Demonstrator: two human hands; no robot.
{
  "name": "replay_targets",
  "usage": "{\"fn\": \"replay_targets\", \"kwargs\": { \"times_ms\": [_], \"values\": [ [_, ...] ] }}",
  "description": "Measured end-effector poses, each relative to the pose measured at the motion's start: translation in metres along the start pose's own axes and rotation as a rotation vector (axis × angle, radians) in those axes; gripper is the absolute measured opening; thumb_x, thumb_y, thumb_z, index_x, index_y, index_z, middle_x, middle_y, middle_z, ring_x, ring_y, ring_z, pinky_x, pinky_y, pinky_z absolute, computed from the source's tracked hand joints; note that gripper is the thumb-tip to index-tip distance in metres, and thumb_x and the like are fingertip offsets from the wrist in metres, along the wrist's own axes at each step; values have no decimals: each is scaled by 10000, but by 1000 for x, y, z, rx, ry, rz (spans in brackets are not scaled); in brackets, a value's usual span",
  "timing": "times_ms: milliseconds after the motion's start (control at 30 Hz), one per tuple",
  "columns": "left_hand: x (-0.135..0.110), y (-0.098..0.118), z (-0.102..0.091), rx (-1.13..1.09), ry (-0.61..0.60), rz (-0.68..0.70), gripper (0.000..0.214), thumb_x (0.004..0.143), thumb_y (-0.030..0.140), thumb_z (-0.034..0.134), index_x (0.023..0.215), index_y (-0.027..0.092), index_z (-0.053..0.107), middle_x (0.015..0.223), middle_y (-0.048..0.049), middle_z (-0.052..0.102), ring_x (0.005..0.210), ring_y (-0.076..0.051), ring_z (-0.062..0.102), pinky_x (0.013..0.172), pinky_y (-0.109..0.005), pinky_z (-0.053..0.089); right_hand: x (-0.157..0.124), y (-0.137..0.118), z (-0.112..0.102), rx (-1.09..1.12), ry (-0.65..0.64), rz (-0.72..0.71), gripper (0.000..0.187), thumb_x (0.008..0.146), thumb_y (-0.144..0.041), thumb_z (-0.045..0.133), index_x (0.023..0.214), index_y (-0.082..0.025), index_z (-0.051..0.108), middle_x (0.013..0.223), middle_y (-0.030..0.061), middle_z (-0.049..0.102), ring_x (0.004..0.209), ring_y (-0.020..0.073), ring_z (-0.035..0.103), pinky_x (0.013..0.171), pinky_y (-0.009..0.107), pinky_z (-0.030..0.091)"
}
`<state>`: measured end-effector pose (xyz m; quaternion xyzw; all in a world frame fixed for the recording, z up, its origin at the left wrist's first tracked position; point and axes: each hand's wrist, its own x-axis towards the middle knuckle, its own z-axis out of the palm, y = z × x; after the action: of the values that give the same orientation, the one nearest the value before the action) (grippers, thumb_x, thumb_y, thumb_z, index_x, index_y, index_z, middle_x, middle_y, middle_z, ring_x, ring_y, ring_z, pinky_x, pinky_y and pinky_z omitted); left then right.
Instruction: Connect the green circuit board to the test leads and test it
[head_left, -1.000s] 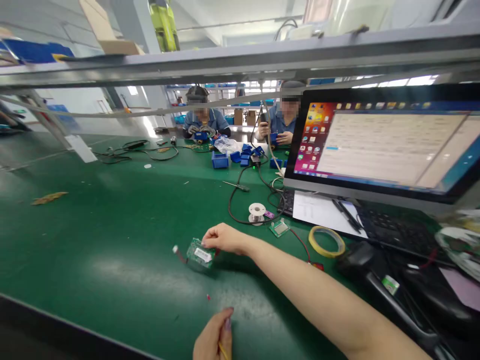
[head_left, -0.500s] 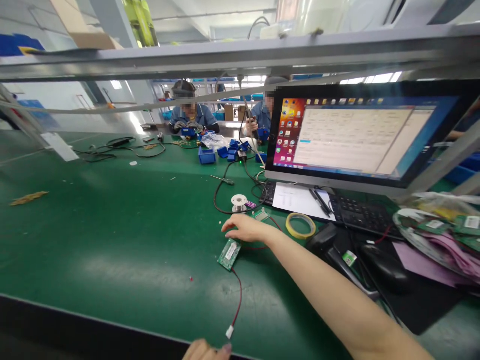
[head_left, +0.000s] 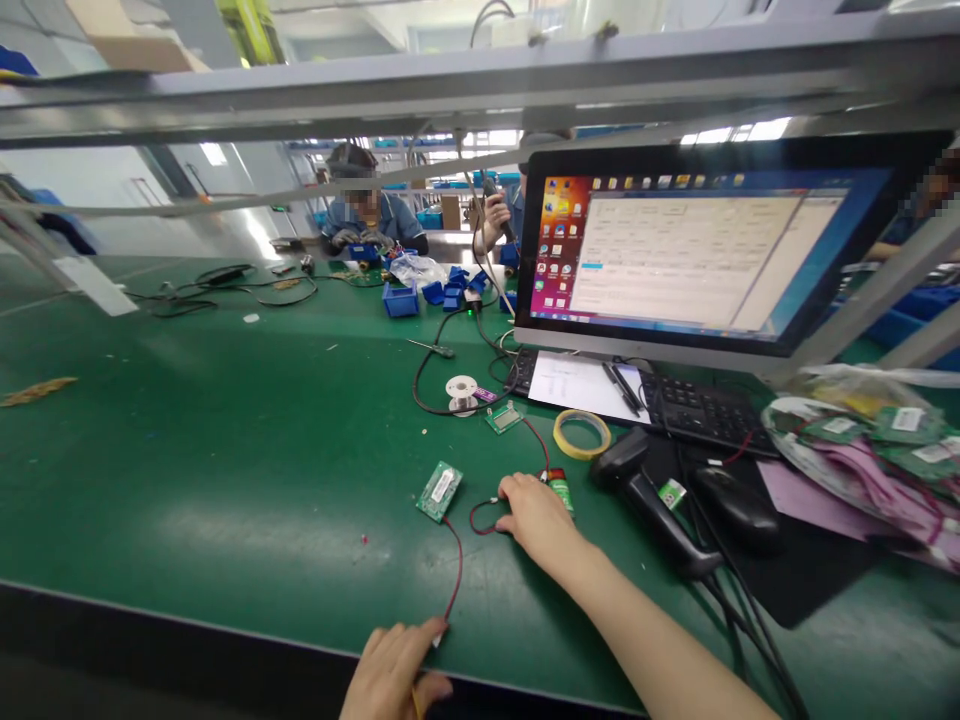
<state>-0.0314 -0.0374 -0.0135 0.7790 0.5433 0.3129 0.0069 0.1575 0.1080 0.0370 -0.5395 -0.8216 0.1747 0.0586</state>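
Observation:
My left hand (head_left: 397, 670) is at the front edge of the bench, index fingertip over a small white plug (head_left: 438, 640), thumb apart below. A yellow sliver shows between thumb and fingers; what it is I cannot make out. From the plug a red-and-dark lead (head_left: 459, 565) runs up to a green circuit board (head_left: 440, 491) with a white label. My right hand (head_left: 536, 515) rests low over a looped wire (head_left: 474, 518) with a white connector, index finger and thumb apart. Just beyond it lies a green cylindrical cell (head_left: 560, 490). A second circuit board (head_left: 504, 417) lies farther back.
A yellow tape roll (head_left: 581, 435), barcode scanner (head_left: 660, 510), mouse (head_left: 733, 510) and keyboard (head_left: 712, 415) lie right. A monitor (head_left: 690, 250) stands behind. A wire spool (head_left: 462, 393) and screwdriver (head_left: 433, 349) lie mid-bench. People sit opposite, near blue bins (head_left: 400, 300).
My right hand has moved right and nearer to me, uncovering the second board, the cell and the looped wire. My left hand has come up to the plug. The view has shifted slightly.

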Motion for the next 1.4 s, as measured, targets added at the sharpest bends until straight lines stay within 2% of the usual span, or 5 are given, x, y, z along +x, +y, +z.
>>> {"fn": "replay_targets", "kwargs": {
  "times_ms": [433, 733, 933, 1167, 1400],
  "values": [
    [14, -13, -15, -177, -201, 61, 160, 796, 359, 534, 843, 214, 583, 594, 30, 520, 565, -110, 481, 529, -236, 358, -68, 30, -11, 170, 52, -104, 200, 818, -82, 476, 912, -195, 611, 909, 27, 619, 892, 151, 552, 791, 261, 413],
    [34, -19, -13, -171, -420, -17, 165, 782, 354, 541, 877, 259, 638, 611, 17, 542, 604, -131, 489, 564, -245, 347, -81, -29, 4, -75, 93, 221, 266, 765, -398, 592, 826, -140, 612, 803, 102, 637, 798, 258, 600, 677, 355, 456],
    [52, -23, -16, -135, -632, -24, 172, 807, 243, 526, 935, 285, 633, 659, 14, 564, 672, -141, 507, 624, -255, 340, -78, -27, 15, -128, -8, 272, 106, 816, -172, 507, 815, -141, 609, 818, 92, 647, 805, 227, 617, 658, 304, 451],
    [70, 8, 8, -160, -595, -54, 150, 783, 324, 539, 776, 179, 580, 738, 0, 626, 727, -149, 534, 700, -283, 348, -81, -12, 9, -73, 44, 394, 204, 777, -342, 565, 837, -148, 579, 756, 85, 658, 704, 243, 636, 592, 306, 421],
    [66, 27, 24, -185, -374, -224, 141, 818, 283, 506, 747, 173, 561, 720, -5, 606, 715, -153, 528, 678, -276, 392, -81, -4, 18, 32, 103, 228, 129, 782, -116, 447, 748, -150, 567, 793, 99, 622, 789, 227, 590, 677, 309, 399]
  ]
}}
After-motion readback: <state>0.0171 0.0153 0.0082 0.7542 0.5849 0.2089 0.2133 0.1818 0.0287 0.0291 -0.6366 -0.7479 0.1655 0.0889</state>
